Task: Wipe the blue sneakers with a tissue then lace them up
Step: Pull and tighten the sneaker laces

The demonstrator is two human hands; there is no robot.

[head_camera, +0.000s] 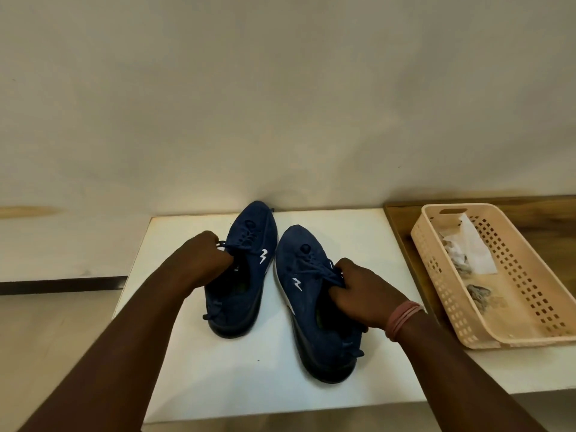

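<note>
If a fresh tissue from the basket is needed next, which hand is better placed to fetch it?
Right. The right hand, gripping the right navy-blue sneaker's laces, sits nearest the beige perforated plastic basket holding white tissues; the left hand would have to cross both shoes.

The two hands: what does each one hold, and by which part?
The left hand grips the left sneaker by its laces; the right hand grips the right sneaker by its laces and tongue area.
</note>
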